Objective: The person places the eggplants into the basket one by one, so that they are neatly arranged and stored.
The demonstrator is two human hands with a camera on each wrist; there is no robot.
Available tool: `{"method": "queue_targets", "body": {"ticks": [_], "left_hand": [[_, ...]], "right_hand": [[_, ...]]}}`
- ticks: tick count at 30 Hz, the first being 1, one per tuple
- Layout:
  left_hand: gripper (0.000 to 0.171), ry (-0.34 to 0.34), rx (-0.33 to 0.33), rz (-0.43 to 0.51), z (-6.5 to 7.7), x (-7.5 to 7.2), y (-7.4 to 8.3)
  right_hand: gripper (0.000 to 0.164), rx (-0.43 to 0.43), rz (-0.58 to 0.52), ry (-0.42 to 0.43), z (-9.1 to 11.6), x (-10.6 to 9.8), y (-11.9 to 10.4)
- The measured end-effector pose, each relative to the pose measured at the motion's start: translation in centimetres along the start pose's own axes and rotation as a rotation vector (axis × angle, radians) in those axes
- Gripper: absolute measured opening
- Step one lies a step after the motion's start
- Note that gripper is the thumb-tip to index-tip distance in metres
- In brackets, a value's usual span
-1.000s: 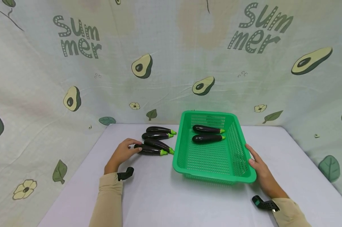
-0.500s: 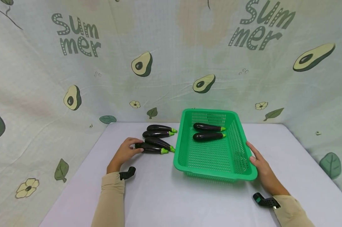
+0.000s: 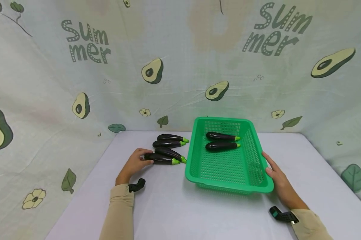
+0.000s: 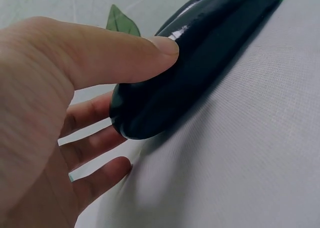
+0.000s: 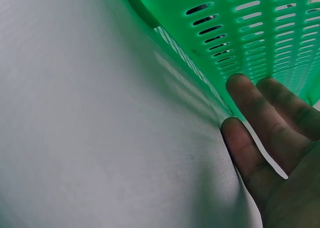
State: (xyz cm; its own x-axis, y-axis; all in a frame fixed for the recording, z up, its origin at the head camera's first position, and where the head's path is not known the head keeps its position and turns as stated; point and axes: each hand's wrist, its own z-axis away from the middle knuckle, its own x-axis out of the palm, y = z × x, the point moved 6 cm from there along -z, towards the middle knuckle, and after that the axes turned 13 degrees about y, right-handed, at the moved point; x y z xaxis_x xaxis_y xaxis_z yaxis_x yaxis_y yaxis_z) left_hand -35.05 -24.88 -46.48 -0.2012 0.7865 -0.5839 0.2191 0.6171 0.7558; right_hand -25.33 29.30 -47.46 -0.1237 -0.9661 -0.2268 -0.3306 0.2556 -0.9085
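Note:
My left hand [image 3: 136, 163] grips the blunt end of the nearest dark purple eggplant [image 3: 161, 159], lying on the table with its green stem to the right. In the left wrist view the thumb [image 4: 135, 57] lies over the eggplant [image 4: 185, 72], and some fingers sit partly hidden behind it. My right hand [image 3: 277, 181] touches the right side of a green plastic basket [image 3: 228, 186]. Fairly straight fingers [image 5: 250, 102] meet the slotted outer wall in the right wrist view; the thumb is out of that view.
Several more eggplants [image 3: 168, 143] lie beyond the held one, left of the basket. Two eggplants [image 3: 220, 146] lie inside the basket near its far end. A printed cloth [image 3: 180, 66] hangs behind the white table [image 3: 168, 210].
The view shifts slightly as the head camera moves. Both hands keep their places at the eggplant and the basket, and no eggplant has visibly moved.

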Motion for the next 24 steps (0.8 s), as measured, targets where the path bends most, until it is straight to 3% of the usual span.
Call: {"method": "queue_targets", "body": {"ticks": [9,24], "left_hand": [[0.044,-0.033,-0.096,-0.058,0.5,0.0,-1.0],[0.043,-0.086,-0.072,-0.074,0.2,0.1,-0.4]], "right_hand": [[0.056,0.037,-0.013,-0.01,-0.1,0.3,0.2],[0.055,-0.033,0.018,0.015,0.2,0.0,-0.3]]}}
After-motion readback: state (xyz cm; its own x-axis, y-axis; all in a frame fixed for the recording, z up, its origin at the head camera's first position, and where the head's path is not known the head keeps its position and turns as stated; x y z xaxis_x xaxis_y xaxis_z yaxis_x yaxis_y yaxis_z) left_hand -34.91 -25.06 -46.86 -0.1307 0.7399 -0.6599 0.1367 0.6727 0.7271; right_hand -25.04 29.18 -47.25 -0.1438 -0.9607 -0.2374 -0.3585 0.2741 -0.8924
